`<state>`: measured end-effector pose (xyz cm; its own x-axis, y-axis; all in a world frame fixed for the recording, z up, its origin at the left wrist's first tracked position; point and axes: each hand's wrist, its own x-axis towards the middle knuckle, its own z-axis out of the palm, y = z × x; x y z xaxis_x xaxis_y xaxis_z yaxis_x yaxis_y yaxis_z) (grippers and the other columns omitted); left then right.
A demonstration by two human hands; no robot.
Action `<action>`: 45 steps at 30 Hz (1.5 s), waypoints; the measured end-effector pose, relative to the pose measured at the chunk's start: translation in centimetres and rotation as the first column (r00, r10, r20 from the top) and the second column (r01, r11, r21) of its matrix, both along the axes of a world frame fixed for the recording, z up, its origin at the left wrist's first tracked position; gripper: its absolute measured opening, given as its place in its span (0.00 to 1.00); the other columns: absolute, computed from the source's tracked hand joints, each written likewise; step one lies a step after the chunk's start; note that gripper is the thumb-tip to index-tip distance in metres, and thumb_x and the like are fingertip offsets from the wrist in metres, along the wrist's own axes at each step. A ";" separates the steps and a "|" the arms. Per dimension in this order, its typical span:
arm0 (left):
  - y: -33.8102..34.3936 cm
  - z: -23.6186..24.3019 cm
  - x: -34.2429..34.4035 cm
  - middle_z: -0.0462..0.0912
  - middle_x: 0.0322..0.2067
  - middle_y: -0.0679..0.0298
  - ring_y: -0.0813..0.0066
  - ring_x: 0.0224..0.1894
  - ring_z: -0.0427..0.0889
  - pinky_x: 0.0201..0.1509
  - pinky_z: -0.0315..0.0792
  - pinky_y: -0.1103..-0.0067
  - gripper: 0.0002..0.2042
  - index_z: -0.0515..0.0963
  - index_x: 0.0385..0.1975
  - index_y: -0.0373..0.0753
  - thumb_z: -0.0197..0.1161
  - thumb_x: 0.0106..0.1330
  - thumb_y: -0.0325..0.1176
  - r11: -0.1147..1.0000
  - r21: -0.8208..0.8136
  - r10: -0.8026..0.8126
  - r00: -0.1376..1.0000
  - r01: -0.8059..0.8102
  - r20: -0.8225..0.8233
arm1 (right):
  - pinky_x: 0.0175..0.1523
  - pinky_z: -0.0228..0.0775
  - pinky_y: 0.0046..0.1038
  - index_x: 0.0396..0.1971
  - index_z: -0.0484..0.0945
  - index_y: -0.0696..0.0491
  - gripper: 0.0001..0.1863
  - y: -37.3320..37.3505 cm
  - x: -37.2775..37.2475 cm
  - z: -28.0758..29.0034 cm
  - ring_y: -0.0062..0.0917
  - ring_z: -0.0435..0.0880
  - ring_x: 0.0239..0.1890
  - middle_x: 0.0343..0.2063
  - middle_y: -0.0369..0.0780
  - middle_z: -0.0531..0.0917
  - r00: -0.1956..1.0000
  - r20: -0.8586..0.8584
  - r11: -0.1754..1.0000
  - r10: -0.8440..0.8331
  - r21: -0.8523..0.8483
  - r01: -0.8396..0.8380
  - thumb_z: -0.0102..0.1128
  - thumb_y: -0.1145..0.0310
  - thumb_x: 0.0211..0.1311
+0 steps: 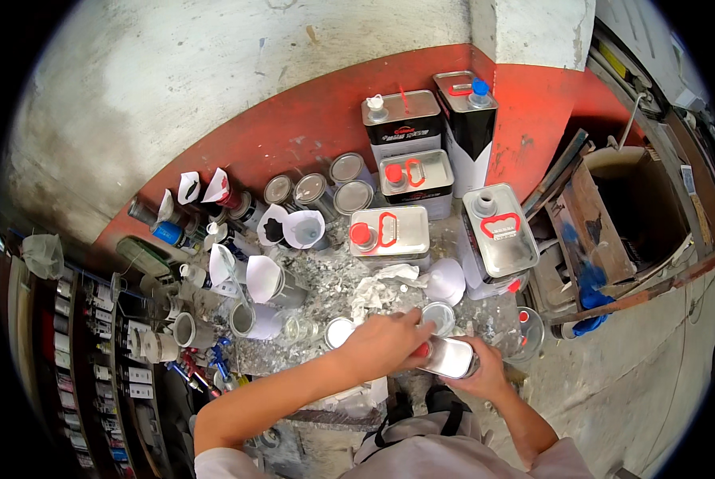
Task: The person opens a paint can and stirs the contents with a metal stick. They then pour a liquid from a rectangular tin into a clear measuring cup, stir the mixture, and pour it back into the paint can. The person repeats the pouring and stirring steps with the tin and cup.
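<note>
Fingers (412, 318) of the left hand (384, 342) bend over the red cap (423, 352) of a small rectangular tin (452, 358), apparently gripping it, while the right hand (487, 373) curls around the tin's far end, its own fingers closed on the metal. The tin sits low over the near side of a paint-crusted worktable (333, 275), close to the worker's body; from where one stands, it is hard to tell whether its base rests on anything.

That doubt is the chief hazard. If the right hand's hold slipped under a twist of the cap, the tin could roll or drop toward the worker's lap or the concrete floor (613, 383). Were the cap to come free with the tin leaning, any liquid inside could run over the left fingers.

Crowding adds its own risk: a clear cup (438, 318) stands just beyond the knuckles, where a sudden jerk could tip it, and a round white-topped container (340, 332) lies close to the left wrist. Crumpled white cloth (385, 289) behind them would likely soak up a spill. At right, a large rectangular can (511, 249) appears uncapped at its spout (485, 206); a swinging elbow might catch it.
</note>
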<state>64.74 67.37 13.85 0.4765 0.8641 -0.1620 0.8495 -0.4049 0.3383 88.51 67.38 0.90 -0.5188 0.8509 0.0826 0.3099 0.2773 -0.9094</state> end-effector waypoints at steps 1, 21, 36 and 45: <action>0.3 -0.5 -0.5 0.79 0.34 0.54 0.51 0.32 0.84 0.36 0.79 0.64 0.15 0.75 0.39 0.35 0.62 0.62 0.40 0.989 0.043 -0.144 0.987 0.141 0.073 | 0.50 0.78 0.34 0.49 0.75 0.54 0.38 0.1 0.2 0.2 0.35 0.88 0.44 0.42 0.44 0.86 1.000 -0.001 1.000 0.008 0.013 -0.007 0.84 0.63 0.33; 14.6 -8.1 -5.5 0.80 0.43 0.50 0.48 0.40 0.82 0.45 0.78 0.62 0.20 0.81 0.46 0.36 0.70 0.53 0.34 0.908 0.183 0.396 0.914 -0.376 -0.087 | 0.51 0.78 0.34 0.48 0.76 0.54 0.38 -0.2 0.6 -0.8 0.34 0.87 0.44 0.42 0.43 0.86 0.991 0.002 0.991 -0.137 -0.008 0.137 0.85 0.61 0.31; -21.2 -22.0 -12.6 0.85 0.33 0.59 0.68 0.32 0.84 0.39 0.78 0.75 0.21 0.80 0.49 0.33 0.74 0.54 0.31 0.053 -0.362 0.890 -0.121 -0.931 0.440 | 0.51 0.75 0.30 0.48 0.75 0.58 0.36 -1.7 -2.5 0.5 0.25 0.83 0.42 0.39 0.41 0.84 0.995 0.020 0.991 -0.097 -0.089 0.098 0.82 0.68 0.33; -15.2 -25.0 -19.7 0.84 0.47 0.54 0.62 0.48 0.83 0.52 0.76 0.71 0.34 0.74 0.54 0.35 0.81 0.44 0.33 0.094 -0.202 0.719 -0.074 -0.975 0.691 | 0.50 0.74 0.28 0.48 0.74 0.58 0.36 -2.8 -6.2 3.2 0.23 0.82 0.41 0.39 0.39 0.83 0.994 0.107 0.996 -0.034 -0.084 0.044 0.81 0.69 0.33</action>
<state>45.00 52.17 -11.17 -0.8434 0.5356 0.0423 0.2608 0.3392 0.9038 82.30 64.55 4.06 -0.4871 0.8722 -0.0451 0.4146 0.1855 -0.8909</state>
